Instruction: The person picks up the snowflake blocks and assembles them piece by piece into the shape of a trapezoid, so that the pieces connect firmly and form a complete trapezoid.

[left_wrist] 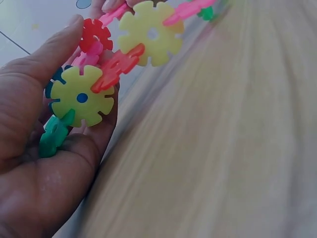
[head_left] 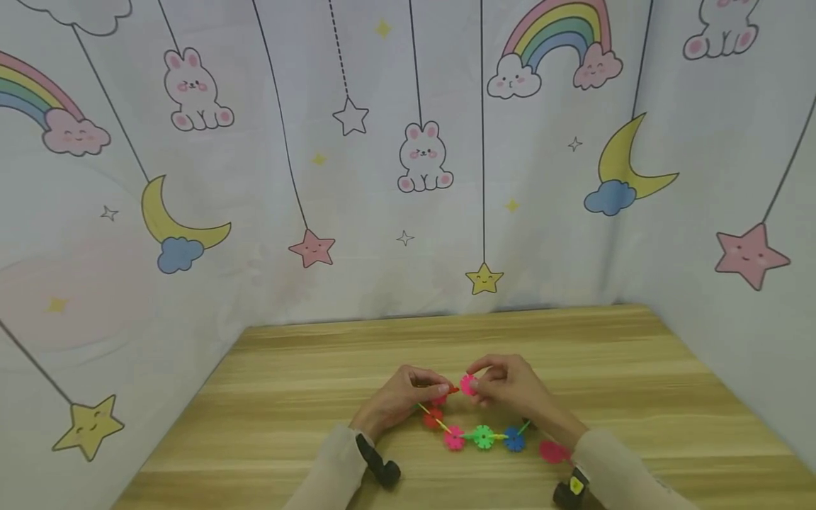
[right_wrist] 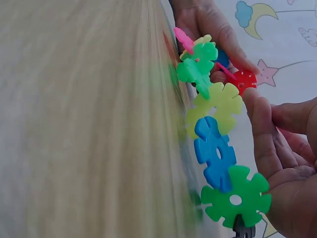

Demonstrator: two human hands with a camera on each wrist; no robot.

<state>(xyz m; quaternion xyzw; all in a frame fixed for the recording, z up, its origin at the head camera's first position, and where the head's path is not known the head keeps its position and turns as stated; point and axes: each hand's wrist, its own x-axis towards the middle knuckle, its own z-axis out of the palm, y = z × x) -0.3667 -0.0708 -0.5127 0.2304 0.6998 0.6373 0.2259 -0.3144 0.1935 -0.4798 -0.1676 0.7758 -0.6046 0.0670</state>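
A chain of slotted plastic snowflake discs hangs in a curve over the table, with a green disc (head_left: 483, 436) and a blue disc (head_left: 513, 439) low in the middle. My left hand (head_left: 398, 398) holds one end of it. At its thumb tip sits a red disc (left_wrist: 96, 34), joined to a pink one; yellow (left_wrist: 74, 106) and green discs lie against the palm. My right hand (head_left: 513, 379) pinches a separate-looking pink disc (head_left: 468, 384) between thumb and fingers, close to the red one. In the right wrist view that pink disc is hidden behind the fingers.
The wood-grain table (head_left: 306, 354) spreads around both hands. A pink disc (head_left: 554, 451) shows beside the right forearm. Behind the table stands a white cloth (head_left: 382, 283) printed with rabbits, stars and moons. Black wrist cameras (head_left: 382, 471) are strapped to both wrists.
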